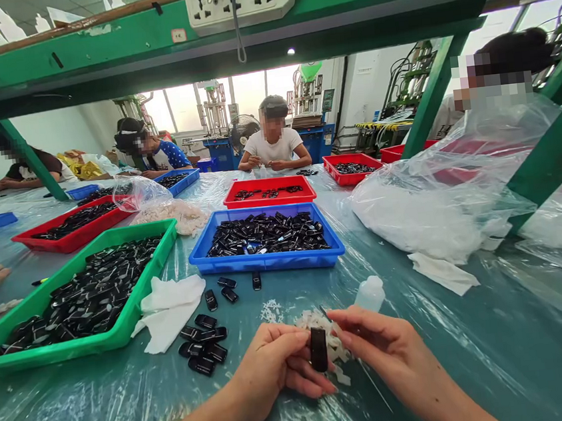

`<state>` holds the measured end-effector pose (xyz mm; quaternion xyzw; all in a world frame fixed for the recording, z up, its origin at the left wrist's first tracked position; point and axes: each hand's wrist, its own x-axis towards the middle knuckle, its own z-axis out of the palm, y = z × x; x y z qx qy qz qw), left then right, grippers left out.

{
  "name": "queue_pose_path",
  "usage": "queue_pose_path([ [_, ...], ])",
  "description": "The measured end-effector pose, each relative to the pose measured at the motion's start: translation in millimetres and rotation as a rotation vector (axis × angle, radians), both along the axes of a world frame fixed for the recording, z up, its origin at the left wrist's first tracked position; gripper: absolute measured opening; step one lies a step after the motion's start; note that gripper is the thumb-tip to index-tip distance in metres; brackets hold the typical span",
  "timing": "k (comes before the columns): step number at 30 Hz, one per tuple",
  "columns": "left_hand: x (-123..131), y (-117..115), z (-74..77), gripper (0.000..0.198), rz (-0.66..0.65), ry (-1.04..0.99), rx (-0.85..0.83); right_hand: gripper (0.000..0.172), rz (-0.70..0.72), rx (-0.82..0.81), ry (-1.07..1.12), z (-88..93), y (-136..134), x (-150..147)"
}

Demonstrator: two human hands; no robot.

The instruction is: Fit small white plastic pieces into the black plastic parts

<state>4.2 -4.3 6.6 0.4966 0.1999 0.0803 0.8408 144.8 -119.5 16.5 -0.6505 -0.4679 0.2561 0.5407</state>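
Note:
My left hand is closed on a small black plastic part, held upright between thumb and fingers. To its right, my right hand pinches a slim, thin tool; its tip shows by the fingertips, and its exact kind is unclear. Beneath both hands lies a pile of small white scraps. Tiny white strips are scattered just behind my left hand. Several loose black parts rest on the plastic-covered table left of my hands. A small white bottle lies tilted behind my right hand.
A blue tray and a green tray hold many black parts. Beside them is a white cloth. Clear plastic bags sit at right. Co-workers sit around the table. A green shelf beam with a power strip crosses overhead.

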Motion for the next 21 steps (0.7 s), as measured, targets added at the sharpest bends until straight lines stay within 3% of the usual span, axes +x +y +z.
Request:
queue_pose_path([
  [6,-2,0,0.8,0.029,-0.013,0.028,0.039,0.022,0.033,0.024,-0.082,1.9,-4,-2],
  [15,-4,-6,3.1,0.025,-0.123,0.078,0.12,0.016,-0.031,-0.018,0.254,-2.6,-2,-6],
  [21,-4,-7,0.3,0.029,-0.14,0.067,0.131,0.012,0.065,0.019,0.293,-2.6,-4,-12],
])
